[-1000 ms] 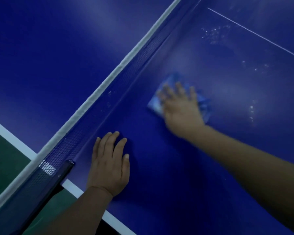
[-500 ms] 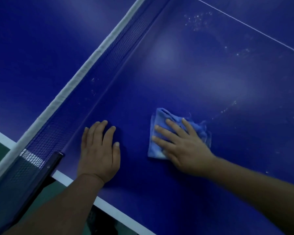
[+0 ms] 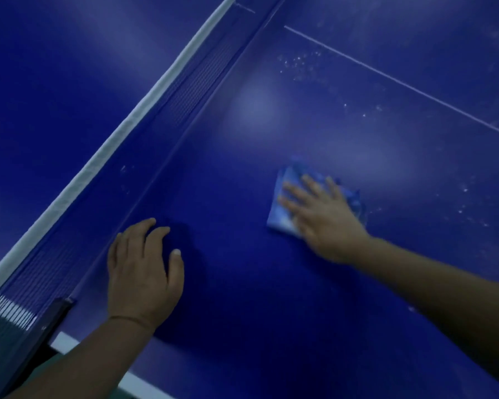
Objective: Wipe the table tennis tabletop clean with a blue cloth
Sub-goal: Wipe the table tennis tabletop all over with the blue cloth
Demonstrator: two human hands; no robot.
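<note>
Tabletop [image 3: 242, 312]: dust specks near the centre line. Your left hand [image 3: 141, 272] rests on it beside the net [image 3: 121, 156], fingers loosely bent. Your right hand [image 3: 326, 220], fingers spread flat, presses the blue cloth [image 3: 283, 203] mid-table.

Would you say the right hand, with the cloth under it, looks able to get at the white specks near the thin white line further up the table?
Probably yes. The right hand presses the blue cloth flat, and only bare tabletop lies between it and the white specks. It looks like a long stretch, though.
</note>
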